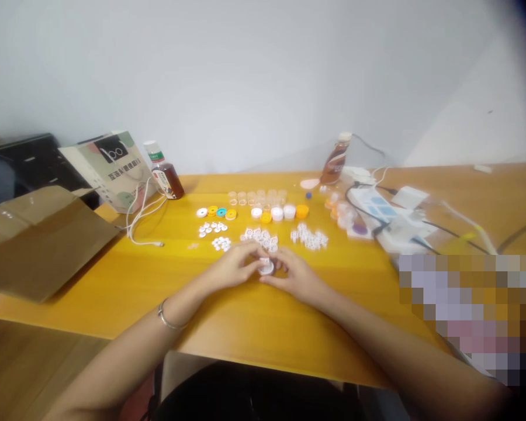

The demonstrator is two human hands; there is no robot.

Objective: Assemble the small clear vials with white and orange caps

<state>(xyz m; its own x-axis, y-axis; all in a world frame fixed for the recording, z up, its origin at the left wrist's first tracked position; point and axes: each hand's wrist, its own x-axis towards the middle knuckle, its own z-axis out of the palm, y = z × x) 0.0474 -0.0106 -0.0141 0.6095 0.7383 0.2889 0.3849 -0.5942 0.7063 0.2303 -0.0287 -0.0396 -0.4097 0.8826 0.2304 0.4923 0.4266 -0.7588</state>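
My left hand and my right hand meet over the middle of the yellow table. Both pinch a small white round part between their fingertips. A silver bangle sits on my left wrist. Just beyond the hands lie heaps of small white pieces, another heap to the right, and flat white discs to the left. Behind these stand a row of coloured rings, white and orange caps and clear little cups.
A folded cardboard sheet covers the table's left end. Behind it stand a paper bag and a brown bottle. A second bottle, a power strip and cables lie at the right. A white cable trails near the bag.
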